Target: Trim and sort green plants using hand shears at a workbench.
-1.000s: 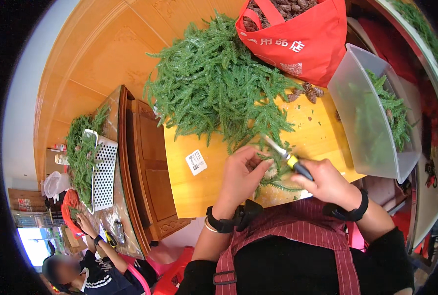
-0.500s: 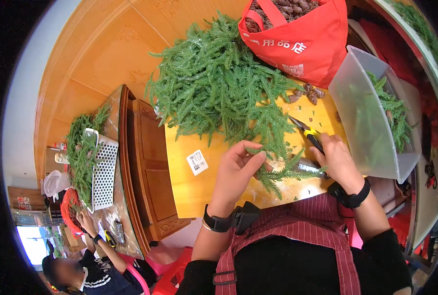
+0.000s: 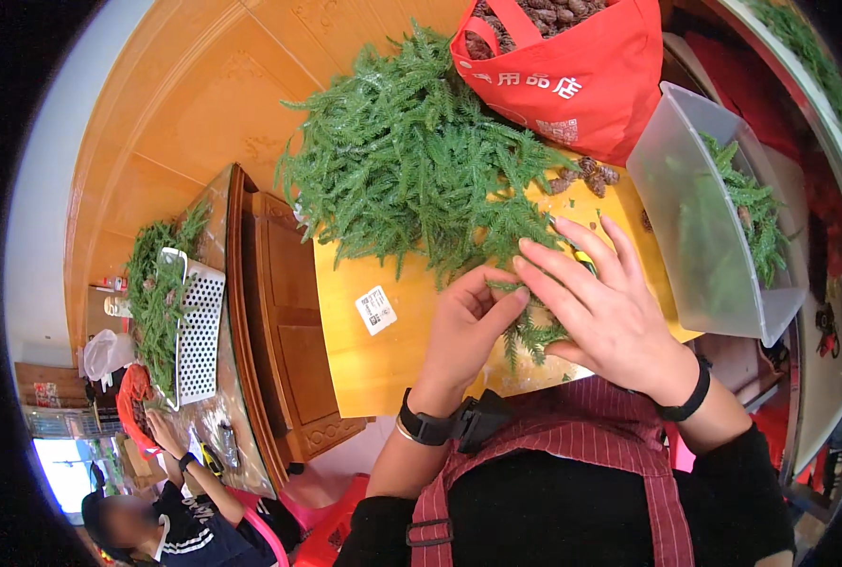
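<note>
Head view, looking down at a person in a black top w/ a maroon striped apron. Both hands meet over a glossy yellow tabletop. Left hand, black watch at the wrist, has fingers curled; thumb & forefinger pinch a small green sprig, soft, feathery, needle-like fronds. Right hand, black band at the wrist, lies over the same sprig w/ fingers spread and nearly flat, grip open; can't tell whether it actually holds anything. A bit of yellow shows under its fingers, prob. a tool, too hidden to tell. The sprig sits between & partly beneath the two hands, near the tabletop's front edge.

Just beyond the hands: a big fluffy heap of the same greenery. Behind that, a red fabric bag filled w/ brown, scaly cones; a few loose cones lie at its foot. To the right, a clear plastic tub, rectangular, w/ more green sprigs inside. A small white sticker lies on the tabletop left of the hands.

Far left, another person sits at a separate table w/ greenery & a white perforated basket.
</note>
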`<state>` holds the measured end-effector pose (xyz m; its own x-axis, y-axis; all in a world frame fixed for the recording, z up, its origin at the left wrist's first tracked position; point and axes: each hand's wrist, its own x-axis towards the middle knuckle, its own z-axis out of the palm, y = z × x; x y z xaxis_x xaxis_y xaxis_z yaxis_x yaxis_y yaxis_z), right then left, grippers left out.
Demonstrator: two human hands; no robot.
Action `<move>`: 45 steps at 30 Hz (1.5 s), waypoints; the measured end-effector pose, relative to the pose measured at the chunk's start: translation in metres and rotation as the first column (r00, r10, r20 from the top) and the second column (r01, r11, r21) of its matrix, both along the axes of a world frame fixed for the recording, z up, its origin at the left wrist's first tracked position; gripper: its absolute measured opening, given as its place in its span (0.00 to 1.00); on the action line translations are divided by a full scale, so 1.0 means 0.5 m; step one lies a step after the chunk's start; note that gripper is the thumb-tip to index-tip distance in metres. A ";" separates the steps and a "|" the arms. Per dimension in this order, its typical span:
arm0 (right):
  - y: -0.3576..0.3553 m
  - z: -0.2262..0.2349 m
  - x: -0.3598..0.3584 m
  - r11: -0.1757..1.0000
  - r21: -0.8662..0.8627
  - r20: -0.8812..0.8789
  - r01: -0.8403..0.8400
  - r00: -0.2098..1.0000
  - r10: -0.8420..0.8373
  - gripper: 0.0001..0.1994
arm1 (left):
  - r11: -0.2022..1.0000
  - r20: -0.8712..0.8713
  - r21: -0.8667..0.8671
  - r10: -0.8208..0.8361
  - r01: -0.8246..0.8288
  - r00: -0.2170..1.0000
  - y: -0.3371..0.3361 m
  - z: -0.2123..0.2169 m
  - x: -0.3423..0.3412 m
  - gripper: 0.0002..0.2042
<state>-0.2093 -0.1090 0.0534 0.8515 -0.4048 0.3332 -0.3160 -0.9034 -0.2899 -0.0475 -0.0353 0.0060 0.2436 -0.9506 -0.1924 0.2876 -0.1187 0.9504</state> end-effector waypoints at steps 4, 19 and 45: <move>0.002 -0.014 0.009 0.999 0.041 -0.028 -0.011 1.000 0.012 0.46 | 1.000 -0.039 -0.016 -0.018 0.018 0.999 0.007 -0.011 0.002 0.05; -0.004 -0.021 0.010 0.984 0.179 0.027 0.010 1.000 -0.015 0.37 | 0.993 -0.316 0.036 -0.096 0.113 0.944 0.012 -0.022 0.014 0.10; -0.017 -0.033 0.007 0.985 0.162 0.085 0.066 0.993 -0.081 0.35 | 0.979 -0.116 0.054 -0.188 0.195 0.975 0.017 -0.024 0.008 0.05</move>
